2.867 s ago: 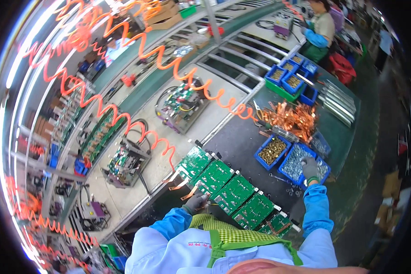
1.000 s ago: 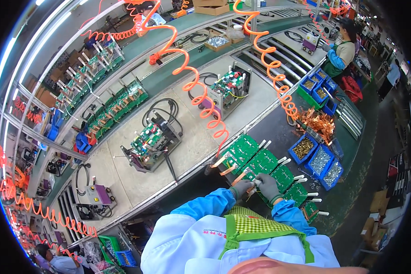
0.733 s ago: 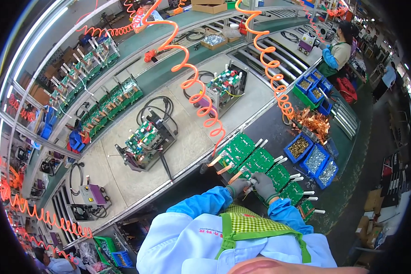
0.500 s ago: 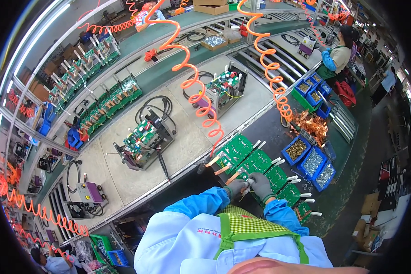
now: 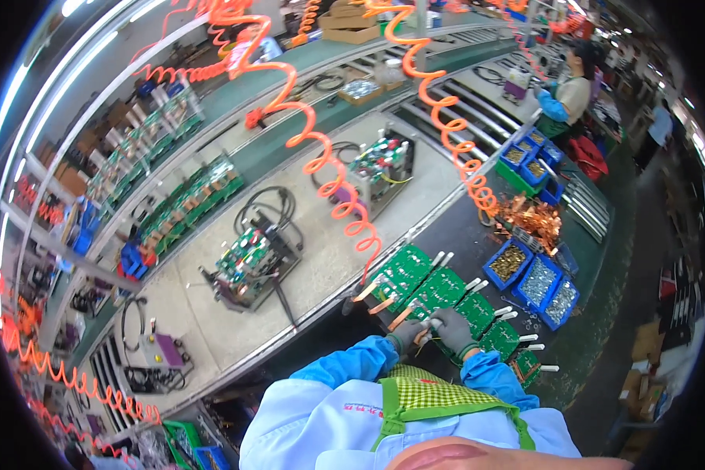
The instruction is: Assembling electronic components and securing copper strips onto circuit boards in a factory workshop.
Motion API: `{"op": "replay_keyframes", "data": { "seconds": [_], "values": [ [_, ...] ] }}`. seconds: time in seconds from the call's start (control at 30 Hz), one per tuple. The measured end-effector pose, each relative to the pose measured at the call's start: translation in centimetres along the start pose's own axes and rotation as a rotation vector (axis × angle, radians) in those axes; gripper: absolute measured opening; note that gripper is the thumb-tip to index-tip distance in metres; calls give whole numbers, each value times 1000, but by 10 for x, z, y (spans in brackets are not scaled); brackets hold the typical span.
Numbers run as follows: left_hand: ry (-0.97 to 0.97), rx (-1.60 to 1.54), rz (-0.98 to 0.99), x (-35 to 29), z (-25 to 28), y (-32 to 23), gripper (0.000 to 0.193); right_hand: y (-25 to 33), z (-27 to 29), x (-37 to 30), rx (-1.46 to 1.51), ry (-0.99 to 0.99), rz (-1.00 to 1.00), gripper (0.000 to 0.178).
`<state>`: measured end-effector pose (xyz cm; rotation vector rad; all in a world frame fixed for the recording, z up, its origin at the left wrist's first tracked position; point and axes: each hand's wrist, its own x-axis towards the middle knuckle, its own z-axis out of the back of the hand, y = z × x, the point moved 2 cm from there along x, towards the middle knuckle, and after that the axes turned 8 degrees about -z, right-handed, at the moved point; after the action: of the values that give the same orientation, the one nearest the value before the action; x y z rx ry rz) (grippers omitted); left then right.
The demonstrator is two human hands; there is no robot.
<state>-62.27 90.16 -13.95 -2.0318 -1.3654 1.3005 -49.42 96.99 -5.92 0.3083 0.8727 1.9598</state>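
L hand (image 5: 406, 335) & R hand (image 5: 454, 331) meet, fingers curled, over 5 PCBs (image 5: 440, 289); can't tell if gripping.

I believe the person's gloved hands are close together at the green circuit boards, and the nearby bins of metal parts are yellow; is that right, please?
Not quite: the bins are blue, not yellow, as the head view shows. Left hand and right hand are together at the boards.

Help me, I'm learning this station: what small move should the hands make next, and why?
Perhaps hold the left hand steady while the right hand makes a slight adjustment: both come together over the green circuit boards, beside a copper strip; what lies between them is too small to tell.
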Motion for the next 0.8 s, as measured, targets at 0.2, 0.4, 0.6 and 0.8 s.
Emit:
{"op": "replay_keyframes", "data": {
  "seconds": [0.2, 0.4, 0.6, 0.8],
  "values": [
    [-89, 3, 92, -11, -17, -21, 21, -9, -10, 1, -107, -13, -21, 17],
    [-44, -120, 92, 17, 13, 19, 23, -9, -14, 7, -179, 50, -91, 21],
    [93, 8, -62, 58, 74, 78, 20, -7, -17, 3, -155, 102, 49, 21],
    [34, -37, 84, 7, 18, 15, 25, 1, -9, 2, -236, 101, -36, 15]
  ]
}}
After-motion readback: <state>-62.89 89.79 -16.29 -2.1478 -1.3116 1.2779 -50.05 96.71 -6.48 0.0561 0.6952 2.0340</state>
